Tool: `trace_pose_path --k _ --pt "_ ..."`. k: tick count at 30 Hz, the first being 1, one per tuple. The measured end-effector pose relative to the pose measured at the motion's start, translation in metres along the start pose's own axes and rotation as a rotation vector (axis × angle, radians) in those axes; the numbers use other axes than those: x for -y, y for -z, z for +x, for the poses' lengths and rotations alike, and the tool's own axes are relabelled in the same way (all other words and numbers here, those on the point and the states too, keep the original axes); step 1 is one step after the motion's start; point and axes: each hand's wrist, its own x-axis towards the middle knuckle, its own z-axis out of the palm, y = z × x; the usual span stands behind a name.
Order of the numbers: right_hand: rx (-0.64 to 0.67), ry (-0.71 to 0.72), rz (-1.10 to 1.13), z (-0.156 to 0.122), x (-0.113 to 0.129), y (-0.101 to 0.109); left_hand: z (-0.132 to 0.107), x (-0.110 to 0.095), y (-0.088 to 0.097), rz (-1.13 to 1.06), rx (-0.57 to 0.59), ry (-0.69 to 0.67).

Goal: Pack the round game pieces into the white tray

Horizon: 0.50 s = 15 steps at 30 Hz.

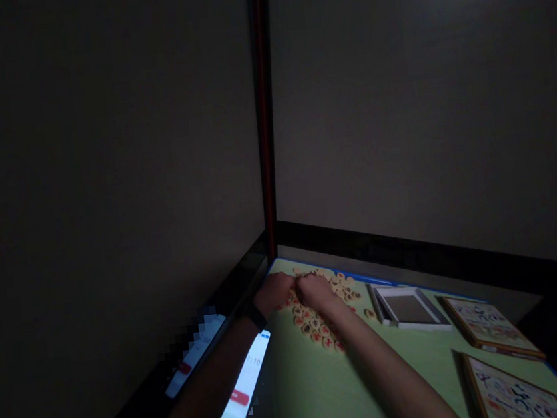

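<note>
Near left glows a white rectangular phone screen (242, 382). Farther off, the left hand (274, 291) and right hand (315, 290) are close together, both curled; whether they grip anything I cannot tell. Round wood-coloured discs (316, 336) marked red or black lie around them on the pale-green tabletop (320, 395). Right: an open white rectangular box (425, 327), then two flat, brown-edged printed boxes (491, 324).

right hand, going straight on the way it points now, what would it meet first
Probably the left hand, close ahead of the right hand; depth is unclear, so it might pass beside it.
</note>
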Motion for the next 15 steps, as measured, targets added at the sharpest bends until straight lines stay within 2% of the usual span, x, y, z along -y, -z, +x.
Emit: trace_pose_path --k 8,15 --pt "-0.118 0.098 0.346 -0.004 -0.031 0.002 0.002 0.001 -0.008 0.000 -0.012 -0.028" --pt "-0.157 0.016 0.540 0.005 -0.056 -0.014 0.008 0.000 -0.018 -0.023 -0.043 -0.036"
